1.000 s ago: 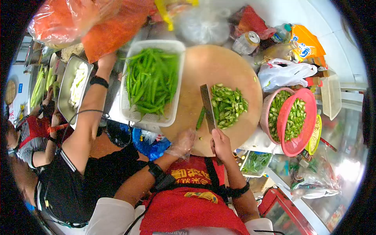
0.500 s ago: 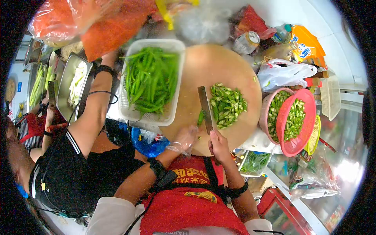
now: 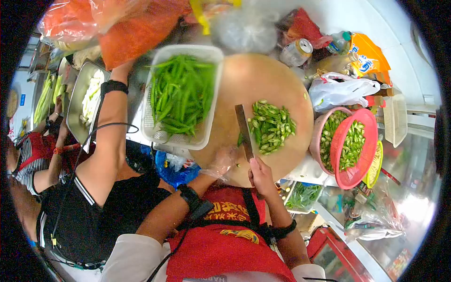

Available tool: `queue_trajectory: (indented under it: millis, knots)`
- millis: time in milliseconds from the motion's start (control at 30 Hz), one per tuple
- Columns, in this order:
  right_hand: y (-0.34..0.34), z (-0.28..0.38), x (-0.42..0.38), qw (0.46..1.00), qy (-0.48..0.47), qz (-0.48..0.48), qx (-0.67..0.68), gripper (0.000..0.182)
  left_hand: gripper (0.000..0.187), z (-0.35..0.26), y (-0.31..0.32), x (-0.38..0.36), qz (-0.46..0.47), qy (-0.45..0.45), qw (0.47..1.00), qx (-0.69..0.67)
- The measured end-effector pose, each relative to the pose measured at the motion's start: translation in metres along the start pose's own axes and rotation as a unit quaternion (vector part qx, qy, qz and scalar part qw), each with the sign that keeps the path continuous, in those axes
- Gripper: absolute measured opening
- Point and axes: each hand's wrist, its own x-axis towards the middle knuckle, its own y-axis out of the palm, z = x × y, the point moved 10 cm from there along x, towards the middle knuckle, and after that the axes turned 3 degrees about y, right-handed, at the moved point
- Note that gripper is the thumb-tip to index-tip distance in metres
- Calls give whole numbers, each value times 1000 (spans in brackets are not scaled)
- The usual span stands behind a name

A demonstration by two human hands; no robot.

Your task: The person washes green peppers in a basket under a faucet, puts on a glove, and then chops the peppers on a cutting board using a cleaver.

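Note:
On the round wooden board (image 3: 225, 89) my right hand (image 3: 261, 174) is closed round the handle of a cleaver (image 3: 244, 129), its blade upright beside a pile of sliced green peppers (image 3: 272, 127). My left hand (image 3: 223, 160), in a thin clear glove, rests on the board left of the cleaver; its fingers are blurred. A small piece of green pepper (image 3: 240, 139) lies at the blade's left side. A white basket of whole green peppers (image 3: 181, 94) stands at the board's left edge.
Pink baskets (image 3: 345, 181) of sliced peppers stand right of the board. Behind are a can (image 3: 297, 52), a white plastic bag (image 3: 340, 89) and an orange packet (image 3: 369, 56). At left, a co-worker's arm (image 3: 112, 127) reaches forward past a metal tray (image 3: 75, 105).
The cleaver and my right hand have shifted slightly left. The co-worker's arm at left has moved, and another person farther left has shifted.

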Motion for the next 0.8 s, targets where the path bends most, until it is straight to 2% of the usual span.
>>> queue_trajectory:
  millis: [67, 167, 233, 300, 367, 433, 467, 500, 533, 600, 633, 700, 800]
  knots:
    - [2, -5, 2, 1000, 15, 14, -2, 35, 25, -19, -3, 4, -12, 104, 985, 139]
    - [-1, -2, -7, 1000, 22, -5, 2, 33, 23, 13, 2, 9, -40, 72, 992, 99]
    - [1, 1, -6, 1000, -10, 6, 13, 32, 25, 4, 0, 7, -24, 55, 992, 115]
    - [0, -4, -4, 1000, 14, 6, 4, 32, 28, 3, 1, 9, -9, 41, 991, 131]
    - [1, -5, -2, 999, 36, 15, -7, 32, 27, 29, 3, 19, -5, 25, 998, 57]
    - [-1, 2, -11, 999, 19, 13, -42, 48, 27, 64, 13, 21, 6, 1, 1000, -17]
    - [-2, 0, -8, 999, 19, 11, -42, 48, 27, 76, 19, 24, 14, -7, 998, -54]
    - [1, -5, -5, 998, 32, 24, -53, 47, 27, 82, 24, 25, 22, -15, 995, -91]
    - [3, -8, -3, 996, 44, 37, -64, 46, 27, 62, 20, 22, 25, -14, 995, -91]
    - [0, 0, -7, 997, 46, 28, -61, 46, 27, 11, 0, 15, 45, -45, 988, 143]
    - [0, 2, -9, 997, 52, 22, -57, 45, 27, 24, 2, 17, 42, -47, 988, 143]
    - [2, 2, -12, 997, 35, 19, -60, 46, 22, 15, -15, 14, -113, 111, 983, 91]
    - [-1, -6, -6, 997, 22, 23, -67, 44, 25, 29, -12, 18, -97, 79, 987, 97]
